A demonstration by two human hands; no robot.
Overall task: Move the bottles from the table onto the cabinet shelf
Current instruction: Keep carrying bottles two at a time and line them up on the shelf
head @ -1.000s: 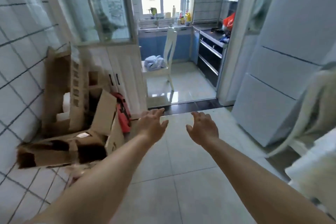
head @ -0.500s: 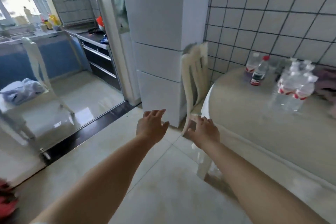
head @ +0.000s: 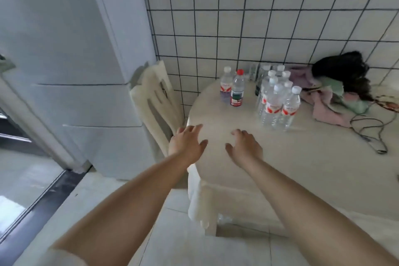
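Neither grip holds anything: the left hand (head: 187, 143) and the right hand (head: 245, 149) are both stretched forward, palms down, fingers loosely spread and relaxed, side by side over the near edge of the round cream desk (head: 302, 168). Whether either palm touches the surface cannot be told.

Beyond the fingertips, well apart from both hands, the bottles stand upright toward the back of the desk. On the left is a pair set just beside each other: a clear bottle with a white cap (head: 225, 85) and, in front of it, a clear bottle with a red cap (head: 237, 89) and a green label. To their right is a tight cluster of white-capped water bottles (head: 278, 98) with red and white labels.

Right of the cluster lies a heap of pink and green cloth (head: 330, 98) with a dark bundle (head: 343, 69) behind it, and a thin cable (head: 371, 134) trails over the desk. A cream chair (head: 155, 97) stands between the desk and a white fridge (head: 86, 71), against the tiled wall (head: 259, 17).
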